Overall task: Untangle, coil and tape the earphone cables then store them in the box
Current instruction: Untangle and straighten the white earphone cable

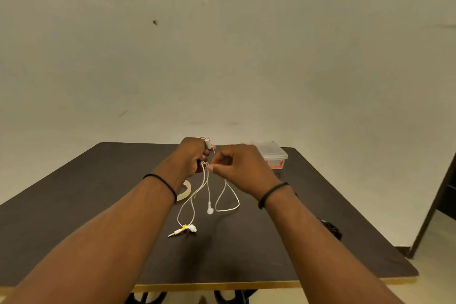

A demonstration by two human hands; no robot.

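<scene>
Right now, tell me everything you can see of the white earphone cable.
The cable is thin, white and rubbery-looking, still tangled. Its upper part is bunched between the hands: the left hand grips it, the right hand pinches a strand. Below hang long loops, reaching the dark table. One earbud dangles mid-cable; the other earbud and the jack plug lie together on the table, with a yellow band there.
</scene>
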